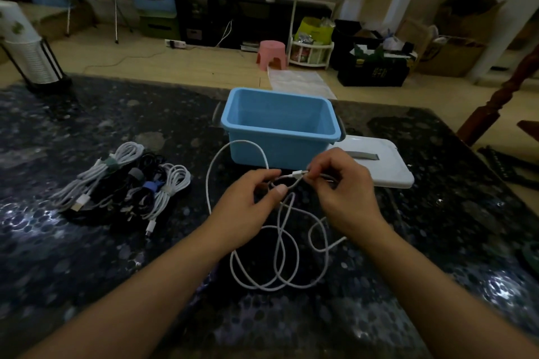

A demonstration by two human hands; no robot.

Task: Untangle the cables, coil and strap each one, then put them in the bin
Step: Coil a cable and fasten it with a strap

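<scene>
Forearms: both reach in from the near edge and meet over the middle of the tabletop, so the work sits straight ahead of the person
Tabletop (87, 256): dark, glossy, mottled with pale round flecks; it carries everything and catches glare at the left and right edges
Room: dim, with a wooden floor beyond the far edge, a pink stool (271, 55), stacked blue and green crates against the wall, and cluttered boxes to the right
Bin (320, 116): light blue, open and with nothing visible inside, just beyond the hands, probably kept close so each finished coil can be dropped in
Lid (388, 166): white, flat on the tabletop just right of the bin, apparently set aside to leave the opening free
Strapped bundles (122, 183): white and black cables, already coiled and tied, heaped to the left and well apart from the bin, not yet inside it
Loose cable (280, 256): white, sprawled in crossing loops between the forearms, one arc rising toward the bin's front wall
Left hand (248, 207): its grip is a narrow pinch on the cable a little below the plug, likely steadying it
Right hand (341, 183): fingertips closed on the cable at its plug end, seemingly finding the end before coiling begins
</scene>
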